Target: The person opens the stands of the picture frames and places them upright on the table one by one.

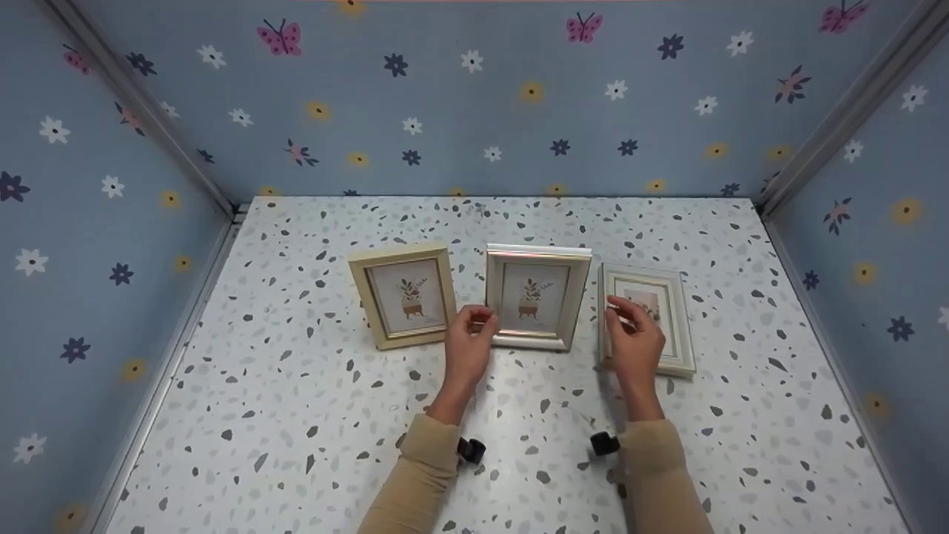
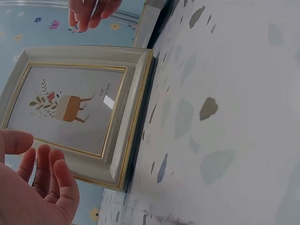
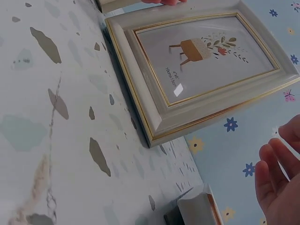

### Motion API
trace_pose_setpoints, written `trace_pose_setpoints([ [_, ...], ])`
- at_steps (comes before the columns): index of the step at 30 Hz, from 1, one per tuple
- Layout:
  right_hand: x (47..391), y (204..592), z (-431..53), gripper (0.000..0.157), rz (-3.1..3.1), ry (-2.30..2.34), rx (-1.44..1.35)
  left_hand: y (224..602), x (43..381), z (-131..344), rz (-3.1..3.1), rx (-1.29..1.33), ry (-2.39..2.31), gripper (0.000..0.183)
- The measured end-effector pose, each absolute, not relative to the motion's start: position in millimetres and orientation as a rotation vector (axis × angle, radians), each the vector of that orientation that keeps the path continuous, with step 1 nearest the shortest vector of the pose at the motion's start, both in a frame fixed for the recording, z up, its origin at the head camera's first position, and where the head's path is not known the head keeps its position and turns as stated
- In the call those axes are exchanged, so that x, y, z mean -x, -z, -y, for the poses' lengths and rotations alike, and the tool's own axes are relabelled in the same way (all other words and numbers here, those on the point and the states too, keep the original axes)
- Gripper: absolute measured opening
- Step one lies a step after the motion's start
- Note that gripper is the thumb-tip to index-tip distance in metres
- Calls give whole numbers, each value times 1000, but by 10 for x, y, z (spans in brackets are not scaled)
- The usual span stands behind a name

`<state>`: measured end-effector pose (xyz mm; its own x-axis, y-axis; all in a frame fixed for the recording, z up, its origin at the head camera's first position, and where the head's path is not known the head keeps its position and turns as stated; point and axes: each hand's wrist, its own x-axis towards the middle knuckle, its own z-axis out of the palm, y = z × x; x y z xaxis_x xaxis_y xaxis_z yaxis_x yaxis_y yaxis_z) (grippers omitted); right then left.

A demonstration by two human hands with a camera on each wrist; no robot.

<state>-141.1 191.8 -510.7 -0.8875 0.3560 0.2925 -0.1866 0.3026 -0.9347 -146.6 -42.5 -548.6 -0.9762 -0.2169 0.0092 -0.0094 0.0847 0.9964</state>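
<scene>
A silver-white picture frame [image 1: 539, 343] stands upright in the middle, showing a print of a plant in a brown pot. My left hand [image 1: 468, 348] is at its lower left side, thumb and fingers loosely bent with a gap between them in the left wrist view, holding nothing. To its left, a gold picture frame [image 1: 363, 297] with a similar print stands turned slightly inward. On the right a cream-white picture frame [image 1: 678, 326] lies flat on the table. My right hand [image 1: 636, 343] hovers over this one, covering part of its picture, fingers loosely bent around nothing.
The white speckled table [image 1: 296, 460] is enclosed by blue flowered panels [image 1: 474, 89] at the back and both sides. Metal rails [image 1: 163, 126] run along the corners. A small black device [image 1: 472, 450] sits at the left wrist, another black device [image 1: 604, 443] at the right.
</scene>
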Motion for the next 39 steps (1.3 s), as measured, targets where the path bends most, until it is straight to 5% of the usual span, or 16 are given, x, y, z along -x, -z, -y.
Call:
trace_pose_setpoints([
  [8, 1499, 5382, -2178, 19, 2136, -1572, 224, 5481, 1393, 275, 2221, -152, 2030, 11],
  [39, 1402, 5439, -2876, 26, 2264, -1427, 445, 5383, 1272, -636, 2404, 291, 2311, 26],
])
